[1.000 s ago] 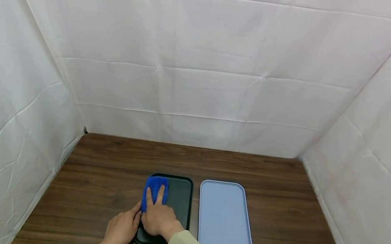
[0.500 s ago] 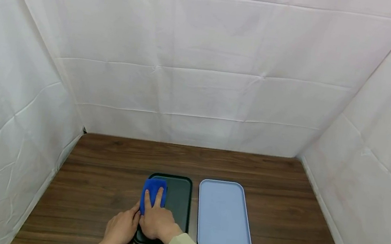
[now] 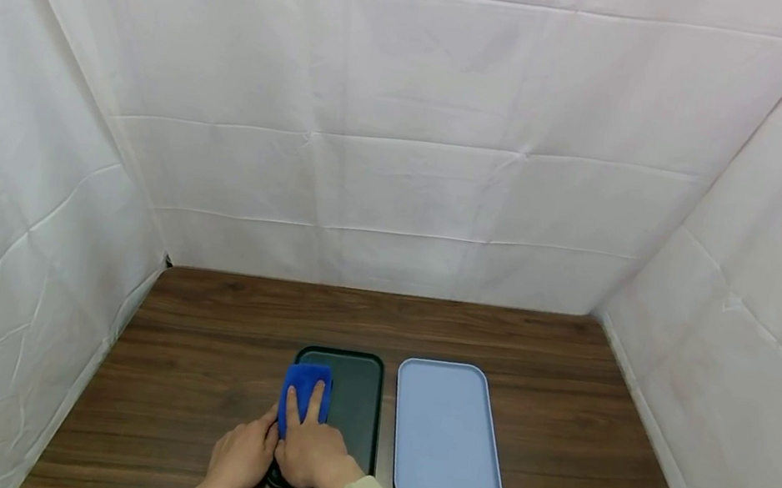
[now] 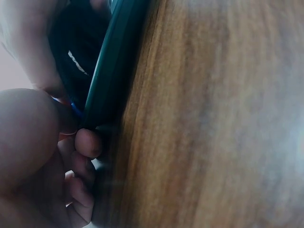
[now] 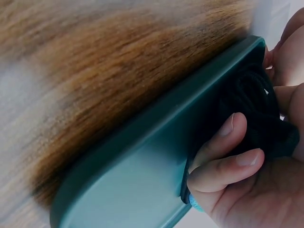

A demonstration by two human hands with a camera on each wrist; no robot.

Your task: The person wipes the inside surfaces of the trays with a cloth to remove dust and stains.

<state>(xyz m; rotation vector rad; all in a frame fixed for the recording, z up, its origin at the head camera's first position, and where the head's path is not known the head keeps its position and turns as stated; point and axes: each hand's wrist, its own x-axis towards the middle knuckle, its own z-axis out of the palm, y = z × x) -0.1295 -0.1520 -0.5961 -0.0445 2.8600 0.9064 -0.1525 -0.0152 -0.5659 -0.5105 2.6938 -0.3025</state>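
Note:
A blue cloth (image 3: 304,395) lies over the left side of a dark green tray (image 3: 356,407). My right hand (image 3: 313,452) holds the cloth, with two fingers spread straight on top of it. In the right wrist view, two other fingers (image 5: 228,173) curl beside a dark bunched part of the cloth (image 5: 251,102). My left hand (image 3: 241,456) grips the tray's left edge, close beside the right hand. In the left wrist view, its fingertips (image 4: 88,142) sit right at the tray's edge (image 4: 104,71).
A light blue tray (image 3: 450,438) lies flat to the right of the green one, with a narrow gap between them. Both rest on a dark wooden table (image 3: 213,319). White fabric walls (image 3: 404,153) stand at its back and sides.
My right hand and the blue cloth have slid towards me along the green tray's left side, baring more of its far left corner. My left hand stays at the edge.

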